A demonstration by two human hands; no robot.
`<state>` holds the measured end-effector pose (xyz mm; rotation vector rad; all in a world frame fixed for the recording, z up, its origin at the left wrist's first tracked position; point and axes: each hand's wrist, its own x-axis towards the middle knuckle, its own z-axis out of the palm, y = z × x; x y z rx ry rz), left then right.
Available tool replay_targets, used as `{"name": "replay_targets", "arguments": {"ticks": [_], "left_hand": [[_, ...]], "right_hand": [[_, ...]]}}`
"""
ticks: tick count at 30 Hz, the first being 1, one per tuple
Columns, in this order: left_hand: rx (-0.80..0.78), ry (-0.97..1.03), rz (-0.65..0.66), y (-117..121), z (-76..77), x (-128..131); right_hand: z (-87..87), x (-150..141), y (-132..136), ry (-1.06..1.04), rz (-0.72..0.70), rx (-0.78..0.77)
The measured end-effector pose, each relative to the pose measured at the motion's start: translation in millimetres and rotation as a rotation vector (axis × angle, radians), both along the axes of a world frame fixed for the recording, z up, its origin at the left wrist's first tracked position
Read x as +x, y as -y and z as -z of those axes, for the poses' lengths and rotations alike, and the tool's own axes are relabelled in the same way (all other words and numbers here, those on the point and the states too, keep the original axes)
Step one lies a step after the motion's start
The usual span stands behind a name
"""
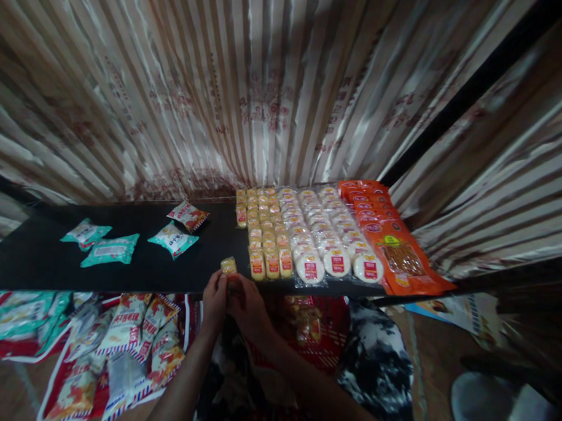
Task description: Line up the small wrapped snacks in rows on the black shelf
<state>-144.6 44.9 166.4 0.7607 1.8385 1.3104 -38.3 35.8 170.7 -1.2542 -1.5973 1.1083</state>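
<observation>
At the front edge of the black shelf (168, 275), my left hand (216, 297) and my right hand (250, 307) are close together, both closed around a small yellow wrapped cake (228, 266). Its top end sticks up above my fingers; the lower part is hidden by them. Just right of my hands, rows of the same yellow wrapped cakes (271, 263) are lined up on the shelf. Beside them lie overlapping rows of round white wrapped cakes (310, 268), then a stack of orange snack bags (406, 255).
Teal-and-white snack packets (111, 250) and one red-and-white packet (188, 216) lie on the left of the shelf. Below stand red bags of packets (129, 328) and a red basket (335, 323) holding yellow items. A striped curtain (267, 87) hangs behind; a dark pole (464, 94) slants at right.
</observation>
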Motion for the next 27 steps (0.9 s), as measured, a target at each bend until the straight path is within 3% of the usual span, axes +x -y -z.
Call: {"name": "replay_targets", "arguments": {"ticks": [10,20,27], "left_hand": [[-0.016,-0.051,0.056,-20,-0.2,-5],[-0.004,-0.097,0.154,-48,-8.7,-9],[0.007,-0.075,0.171,-67,4.2,-12]], "right_hand": [[27.7,-21,-13,-0.045,0.038,-0.042],[19.3,-38,-38,-0.008,0.109,-0.115],[28.2,-50,-55,0.009,0.162,-0.055]]}}
